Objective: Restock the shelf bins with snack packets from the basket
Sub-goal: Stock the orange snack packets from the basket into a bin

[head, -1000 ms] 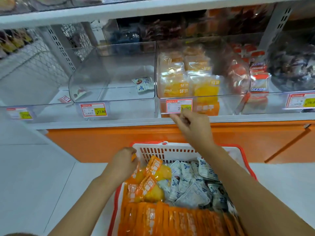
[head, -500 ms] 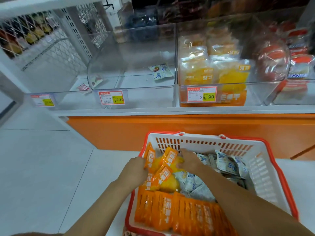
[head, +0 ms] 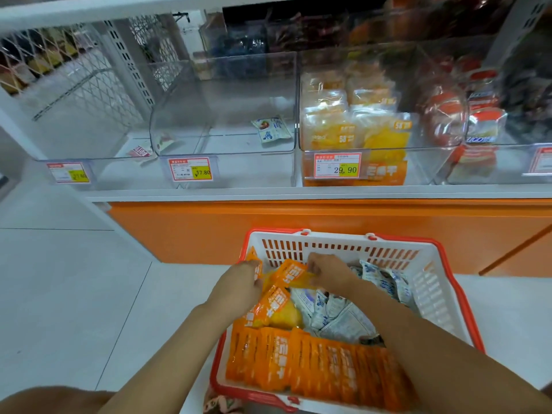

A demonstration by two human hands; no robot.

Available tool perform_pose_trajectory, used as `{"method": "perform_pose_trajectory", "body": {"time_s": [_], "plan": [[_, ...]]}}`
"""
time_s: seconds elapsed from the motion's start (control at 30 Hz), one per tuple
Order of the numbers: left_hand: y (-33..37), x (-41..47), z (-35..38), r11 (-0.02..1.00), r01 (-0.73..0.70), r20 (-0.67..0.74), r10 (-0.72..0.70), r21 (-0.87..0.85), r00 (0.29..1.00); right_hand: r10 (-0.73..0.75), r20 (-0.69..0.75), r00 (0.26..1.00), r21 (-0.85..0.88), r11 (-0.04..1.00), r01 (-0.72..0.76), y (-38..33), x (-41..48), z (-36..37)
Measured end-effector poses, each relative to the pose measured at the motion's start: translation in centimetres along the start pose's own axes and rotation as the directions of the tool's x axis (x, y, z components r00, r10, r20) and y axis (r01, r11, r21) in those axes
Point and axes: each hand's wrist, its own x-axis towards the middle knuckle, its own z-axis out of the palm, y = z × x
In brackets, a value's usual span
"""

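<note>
A white basket with a red rim (head: 430, 282) stands on the floor in front of me, holding orange snack packets (head: 298, 372) in a row at the front and white-and-blue packets (head: 337, 315) behind. My left hand (head: 239, 286) grips orange packets at the basket's back left. My right hand (head: 328, 274) pinches another orange packet (head: 291, 274) beside it. Above, one clear shelf bin (head: 358, 135) holds orange packets, and the clear bin to its left (head: 227, 150) holds a single white-and-blue packet (head: 271, 130).
An orange base panel (head: 209, 228) runs under the white shelf edge. Price tags (head: 191, 168) hang on the bin fronts. A bin with red-and-white packets (head: 484, 127) sits at the right. White tiled floor (head: 74, 279) lies to the left of the basket.
My right hand came down from the price tag on the orange-packet bin into the basket and took hold of an orange packet. My view dropped toward the basket. The left hand stayed on its packets.
</note>
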Motion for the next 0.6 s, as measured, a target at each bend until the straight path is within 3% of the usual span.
{"method": "perform_pose_trajectory", "body": {"time_s": [0.13, 0.23, 0.4, 0.5, 0.6], "plan": [[1.9, 0.2, -2.0, 0.983, -0.114, -0.083, 0.103, -0.143, 0.991, -0.197, 0.039, 0.980, 0.048, 0.980, 0.195, -3.1, -1.5, -6.6], [3.2, 0.8, -3.6, 0.931, -0.184, -0.178, 0.133, -0.316, 0.975, -0.265, 0.022, 0.964, 0.245, 0.936, 0.252, -6.0, -3.4, -12.4], [6.6, 0.4, -7.2, 0.689, -0.315, -0.326, 0.119, -0.653, 0.938, -0.308, -0.025, 0.951, 0.484, 0.829, 0.281, -8.0, -6.1, -20.0], [8.9, 0.3, -8.7, 0.629, -0.386, -0.403, 0.124, -0.675, 0.907, -0.314, -0.104, 0.944, 0.292, 0.897, 0.331, -8.9, -7.8, -23.4], [10.8, 0.8, -10.1, 0.739, -0.464, -0.514, 0.186, -0.489, 0.838, -0.367, -0.421, 0.829, -0.129, 0.929, 0.346, -9.2, -9.9, -28.2]]}}
